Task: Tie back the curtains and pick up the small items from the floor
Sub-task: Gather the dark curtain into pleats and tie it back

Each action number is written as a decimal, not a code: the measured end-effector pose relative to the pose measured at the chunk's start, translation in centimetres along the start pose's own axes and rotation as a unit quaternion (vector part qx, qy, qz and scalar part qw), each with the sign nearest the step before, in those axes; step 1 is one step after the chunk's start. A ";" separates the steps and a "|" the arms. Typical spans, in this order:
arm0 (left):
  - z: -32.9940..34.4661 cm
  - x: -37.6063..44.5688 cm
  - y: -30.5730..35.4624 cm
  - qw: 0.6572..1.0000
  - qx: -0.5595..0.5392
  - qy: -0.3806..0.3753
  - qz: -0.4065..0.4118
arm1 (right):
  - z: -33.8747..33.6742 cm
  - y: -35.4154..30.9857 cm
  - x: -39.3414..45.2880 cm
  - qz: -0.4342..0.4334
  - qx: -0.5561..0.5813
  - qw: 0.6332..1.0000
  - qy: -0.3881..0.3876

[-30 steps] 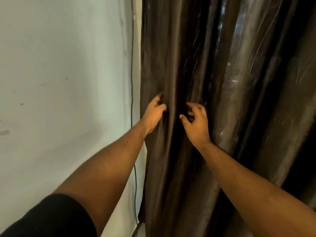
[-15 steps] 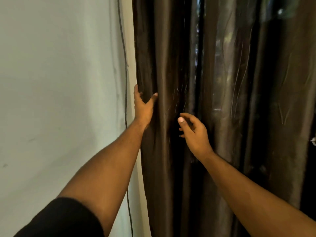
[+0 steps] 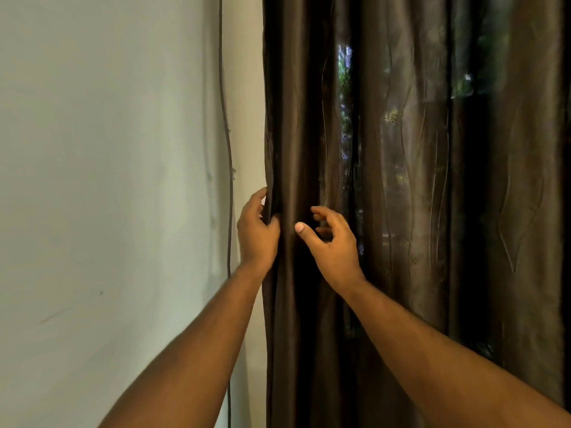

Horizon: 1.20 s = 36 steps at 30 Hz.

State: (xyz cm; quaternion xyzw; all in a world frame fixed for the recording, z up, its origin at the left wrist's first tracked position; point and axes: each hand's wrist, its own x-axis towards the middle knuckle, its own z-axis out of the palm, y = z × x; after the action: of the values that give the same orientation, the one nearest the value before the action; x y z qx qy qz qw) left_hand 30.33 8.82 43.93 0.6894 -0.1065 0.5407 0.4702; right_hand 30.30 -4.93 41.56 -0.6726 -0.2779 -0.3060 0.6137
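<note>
Head view: dark brown curtain (image 3: 401, 211) hangs full length, filling centre and right of frame; its left edge sits just beside the pale wall (image 3: 108, 180). Left hand (image 3: 256, 233) grips that edge, fingers curled round the hem w/ thumb on front. Right hand (image 3: 332, 242) hovers at the next fold, fingers apart and half-curled, holding nothing.

Step in hand, prob.: gathering the fabric for tie-back. No tie seen, floor items out of view. Next move needs right hand to sweep folds leftward into a bunch.

Room: thin cable (image 3: 229, 211) runs down the wall near left hand, so a narrow gap there; open space to the right.
</note>
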 end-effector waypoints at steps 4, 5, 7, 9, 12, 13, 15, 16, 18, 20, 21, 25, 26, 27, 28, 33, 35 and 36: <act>0.6 -0.9 1.4 0.992 -0.105 -0.043 -0.046 | 0.1 0.0 0.5 0.017 0.089 0.996 -0.006; 0.8 -0.8 1.6 0.987 -0.130 -0.052 -0.075 | 0.2 -0.1 0.5 0.020 0.114 0.993 -0.007; 1.1 -0.7 1.9 0.979 -0.161 -0.059 -0.109 | 0.1 -0.5 0.9 0.020 0.151 0.988 -0.006; 1.5 -0.7 2.4 0.978 -0.157 -0.072 -0.117 | -0.1 -1.0 1.5 0.020 0.167 0.986 -0.005; 2.7 -1.0 3.7 0.979 -0.134 -0.105 -0.108 | -1.6 -1.1 2.3 0.025 0.186 0.982 -0.012; 3.2 -1.2 4.2 0.981 -0.121 -0.117 -0.102 | -2.3 -0.9 2.5 0.025 0.181 0.983 -0.013; 4.9 -1.3 4.9 0.981 -0.100 -0.139 -0.091 | -4.3 -0.3 3.0 0.025 0.165 0.986 -0.013; 6.0 -1.3 5.2 0.980 -0.101 -0.147 -0.091 | -5.6 0.0 3.3 0.025 0.167 0.986 -0.005; 8.4 -1.2 5.9 0.977 -0.112 -0.151 -0.100 | -8.1 0.7 4.1 0.025 0.174 0.984 0.026; 11.8 -1.6 6.9 0.976 -0.126 -0.144 -0.105 | -11.6 1.5 5.2 0.019 0.149 0.987 0.054; 13.7 -1.9 7.6 0.976 -0.130 -0.143 -0.101 | -13.5 2.1 6.0 0.011 0.121 0.990 0.066; 20.9 -3.4 11.0 0.963 -0.189 -0.167 -0.094 | -21.0 4.0 8.9 0.011 0.035 0.989 0.142; 22.6 -3.8 12.2 0.960 -0.193 -0.179 -0.091 | -23.0 4.1 9.3 0.006 0.023 0.986 0.165; 24.0 -4.2 13.5 0.958 -0.194 -0.194 -0.084 | -24.7 4.3 9.5 0.000 0.009 0.984 0.178; 25.0 -4.6 14.7 0.956 -0.192 -0.208 -0.077 | -26.1 4.6 9.6 -0.003 -0.001 0.983 0.184; 26.6 -5.5 15.7 0.949 -0.227 -0.191 -0.109 | -28.4 5.2 7.8 -0.012 -0.002 0.983 0.184; 26.0 -5.3 14.9 0.943 -0.258 -0.165 -0.133 | -27.4 5.0 6.9 -0.035 -0.005 0.985 0.169; 25.6 -5.1 14.5 0.946 -0.259 -0.145 -0.127 | -26.6 4.8 6.6 -0.038 -0.003 0.987 0.158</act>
State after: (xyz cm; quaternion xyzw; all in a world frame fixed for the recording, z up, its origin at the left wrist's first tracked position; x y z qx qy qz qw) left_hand 35.30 -20.32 48.08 0.6227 -0.2214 0.3241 0.6769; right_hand 36.38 -31.90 44.98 -0.6065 -0.2018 -0.4328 0.6357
